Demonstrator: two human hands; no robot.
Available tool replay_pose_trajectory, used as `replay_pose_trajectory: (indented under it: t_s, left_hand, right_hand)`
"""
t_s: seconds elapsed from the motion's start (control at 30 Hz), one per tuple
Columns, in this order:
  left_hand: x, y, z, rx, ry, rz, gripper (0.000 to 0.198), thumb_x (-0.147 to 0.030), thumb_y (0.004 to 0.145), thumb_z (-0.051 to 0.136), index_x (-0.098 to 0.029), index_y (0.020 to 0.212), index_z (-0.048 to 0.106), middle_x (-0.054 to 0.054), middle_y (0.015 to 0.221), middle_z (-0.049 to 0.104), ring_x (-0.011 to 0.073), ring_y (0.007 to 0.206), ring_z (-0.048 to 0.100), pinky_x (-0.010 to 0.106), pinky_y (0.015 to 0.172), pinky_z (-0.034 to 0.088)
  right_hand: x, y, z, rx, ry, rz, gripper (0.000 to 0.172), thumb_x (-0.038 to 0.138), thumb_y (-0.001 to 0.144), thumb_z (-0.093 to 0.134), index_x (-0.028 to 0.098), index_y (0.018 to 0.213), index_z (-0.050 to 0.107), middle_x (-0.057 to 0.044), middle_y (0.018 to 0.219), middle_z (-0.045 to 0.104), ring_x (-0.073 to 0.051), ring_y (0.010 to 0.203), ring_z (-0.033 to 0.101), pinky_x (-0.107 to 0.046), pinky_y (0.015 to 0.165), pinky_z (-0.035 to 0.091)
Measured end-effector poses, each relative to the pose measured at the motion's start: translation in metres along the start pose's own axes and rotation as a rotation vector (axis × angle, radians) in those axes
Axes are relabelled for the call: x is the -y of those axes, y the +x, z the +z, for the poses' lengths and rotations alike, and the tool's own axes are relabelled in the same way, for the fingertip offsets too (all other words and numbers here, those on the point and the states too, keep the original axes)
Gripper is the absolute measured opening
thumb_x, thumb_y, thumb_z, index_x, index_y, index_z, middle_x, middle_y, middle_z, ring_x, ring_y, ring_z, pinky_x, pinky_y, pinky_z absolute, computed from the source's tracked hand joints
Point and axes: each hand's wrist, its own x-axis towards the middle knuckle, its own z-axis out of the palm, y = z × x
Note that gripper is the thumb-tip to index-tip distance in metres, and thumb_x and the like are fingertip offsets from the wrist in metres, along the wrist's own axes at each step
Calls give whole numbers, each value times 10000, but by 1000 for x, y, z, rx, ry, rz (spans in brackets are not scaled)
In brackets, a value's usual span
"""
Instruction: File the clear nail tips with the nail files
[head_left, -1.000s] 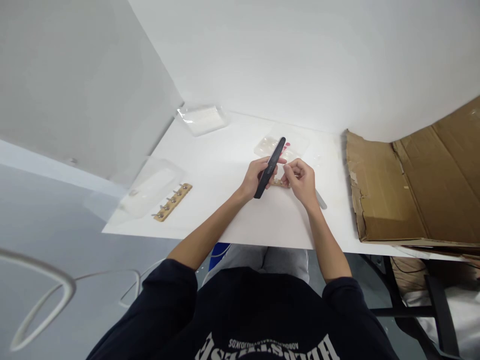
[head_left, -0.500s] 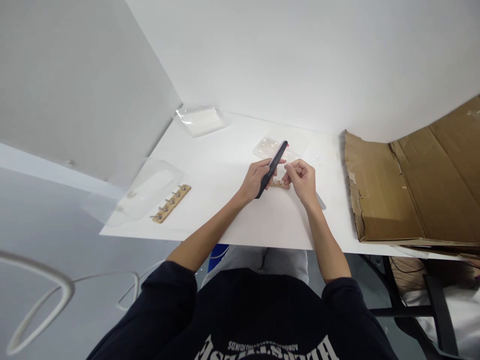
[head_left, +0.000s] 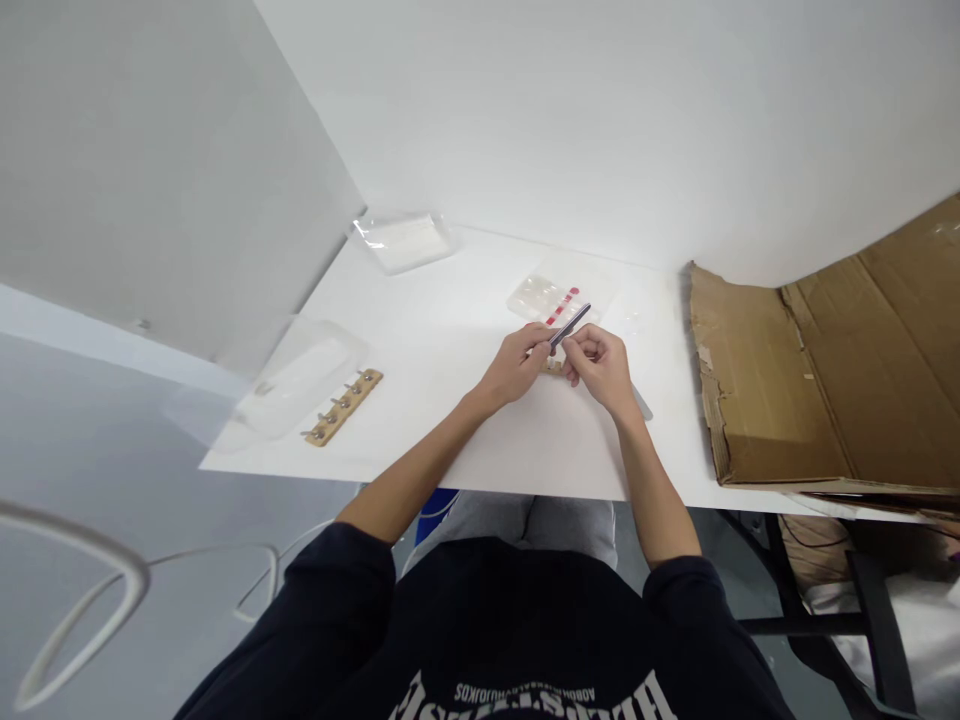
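My left hand point(head_left: 516, 363) is closed around a long dark nail file point(head_left: 570, 325), whose far end points up and to the right. My right hand point(head_left: 601, 367) is pinched shut beside it, fingertips against the file and over a small tan wooden strip point(head_left: 553, 367) lying on the white table point(head_left: 450, 340); what the fingers hold is too small to make out. Just beyond both hands lies a clear plastic tray point(head_left: 541, 296) with red pieces in it. Something grey point(head_left: 642, 404) sticks out from under my right wrist.
A second tan wooden strip with metal pegs point(head_left: 343, 405) lies at the table's left front, next to a clear plastic lid point(head_left: 300, 375). A clear packet point(head_left: 405, 240) sits at the back left. An opened cardboard box point(head_left: 817, 380) fills the right side.
The file has tilted down from steep to nearly flat, and shows much shorter. My hands have drawn closer together over the small wooden strip.
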Motion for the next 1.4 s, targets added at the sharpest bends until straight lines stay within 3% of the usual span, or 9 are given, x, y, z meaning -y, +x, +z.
replay_pose_trajectory:
  t_s: [0.67, 0.73, 0.87, 1.0, 1.1, 1.27, 1.4]
  left_hand:
    - [3, 1, -3, 18, -31, -11, 286, -272, 945, 446, -175, 755, 637, 33, 750, 593, 178, 713, 531, 293, 632, 449]
    - [4, 1, -3, -7, -26, -15, 281, -268, 943, 441, -172, 789, 656, 33, 777, 596, 177, 722, 536, 293, 642, 454]
    - [5, 1, -2, -6, 16, 14, 305, -256, 960, 434, -165, 878, 713, 40, 825, 609, 176, 735, 539, 291, 645, 450]
    - [8, 1, -1, -27, 124, 74, 315, -200, 966, 420, -162, 889, 723, 43, 811, 587, 184, 745, 546, 300, 660, 436]
    - [9, 0, -2, -2, 181, 126, 333, -173, 963, 423, -165, 955, 756, 53, 835, 601, 204, 806, 573, 318, 720, 459]
    - [9, 0, -4, -3, 249, 122, 424, -177, 977, 409, -169, 1182, 781, 49, 871, 600, 201, 789, 580, 319, 717, 469]
    - [11, -1, -3, 1, 266, 115, 449, -175, 978, 405, -159, 1231, 776, 60, 894, 617, 204, 812, 595, 308, 690, 466]
  right_hand:
    - [-4, 1, -3, -51, -21, -15, 444, 645, 877, 757, 229, 811, 614, 20, 613, 685, -127, 489, 616, -264, 500, 552]
    - [-4, 2, -3, -96, -21, -17, 443, 659, 910, 708, 234, 838, 607, 26, 629, 690, -116, 495, 614, -256, 520, 560]
    - [-2, 2, -3, -30, -36, 3, 470, 653, 828, 797, 231, 762, 602, 17, 590, 685, -134, 465, 616, -269, 483, 554]
    - [-2, 2, -3, -100, -36, -13, 434, 641, 909, 706, 237, 798, 594, 20, 605, 686, -123, 468, 603, -259, 494, 550]
    - [-1, 1, -3, -59, -46, -15, 427, 607, 852, 785, 232, 759, 604, 21, 578, 668, -136, 463, 604, -266, 473, 536]
    - [-1, 0, -2, -190, -68, -56, 387, 598, 941, 684, 244, 816, 586, 26, 649, 682, -123, 503, 608, -265, 536, 548]
    - [-1, -1, -1, -182, -104, -71, 389, 582, 912, 732, 244, 786, 584, 29, 616, 659, -134, 505, 607, -272, 529, 541]
